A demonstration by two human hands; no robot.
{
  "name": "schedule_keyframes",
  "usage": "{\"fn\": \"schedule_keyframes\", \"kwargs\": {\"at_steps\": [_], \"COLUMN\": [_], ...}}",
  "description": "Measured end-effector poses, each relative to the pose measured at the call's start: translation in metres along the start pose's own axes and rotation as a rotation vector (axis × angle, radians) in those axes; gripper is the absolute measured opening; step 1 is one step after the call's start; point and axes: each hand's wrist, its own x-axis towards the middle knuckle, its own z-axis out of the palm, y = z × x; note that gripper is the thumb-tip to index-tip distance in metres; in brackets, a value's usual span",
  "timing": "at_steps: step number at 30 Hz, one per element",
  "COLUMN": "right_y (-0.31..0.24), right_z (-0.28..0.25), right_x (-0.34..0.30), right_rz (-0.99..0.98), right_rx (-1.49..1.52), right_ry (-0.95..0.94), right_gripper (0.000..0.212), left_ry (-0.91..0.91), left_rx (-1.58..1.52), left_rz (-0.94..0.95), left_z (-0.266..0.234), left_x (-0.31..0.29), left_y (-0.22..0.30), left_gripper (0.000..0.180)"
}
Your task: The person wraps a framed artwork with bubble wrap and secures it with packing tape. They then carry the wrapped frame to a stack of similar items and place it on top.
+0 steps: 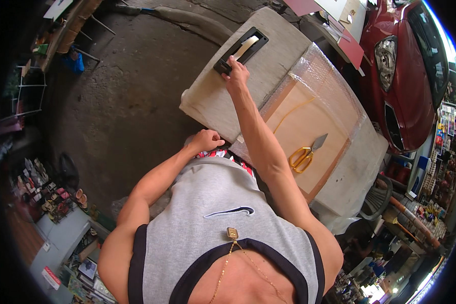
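My right hand (237, 78) reaches out over the table to a black tape dispenser (249, 38) holding a roll of pale tape (247, 48). Its thumb and index finger close on the near end of the dispenser; whether they also pinch the tape is hidden. My left hand (206, 141) rests by my lap, just off the table's near edge, with fingers curled and nothing seen in them. Yellow-handled scissors (302, 158) lie with blades partly open on a flat brown panel (309, 124) with clear bubble wrap (334, 76) around its edges. A thin yellow strip (292, 112) lies there too.
The pale table (202, 96) stands in front of me and to the right. Beyond it is a parked red car (405, 76). Dark concrete floor (121, 101) spreads at left. A plastic chair (377, 200) and crowded shelves stand at right; shoes (55, 202) sit at far left.
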Motion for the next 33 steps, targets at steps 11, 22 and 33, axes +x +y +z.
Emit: {"fn": "schedule_keyframes", "kwargs": {"at_steps": [11,22,33], "right_y": [0.041,-0.024,0.000], "right_z": [-0.022,-0.204,-0.519], "right_x": [-0.008,-0.130,-0.320], "right_rz": [-0.451,-0.827,-0.526], "right_rx": [-0.782,-0.802,-0.975], "right_ry": [0.046,0.009,1.285], "right_gripper": [0.027,0.025,0.081], "left_ry": [-0.021,-0.023,-0.244], "left_rx": [0.043,0.014,0.184], "left_rz": [0.001,0.111,0.787], "left_z": [-0.013,0.006,0.216], "left_x": [0.010,0.010,0.021], "left_y": [-0.002,0.069,0.207], "left_gripper": [0.035,0.031,0.029]}}
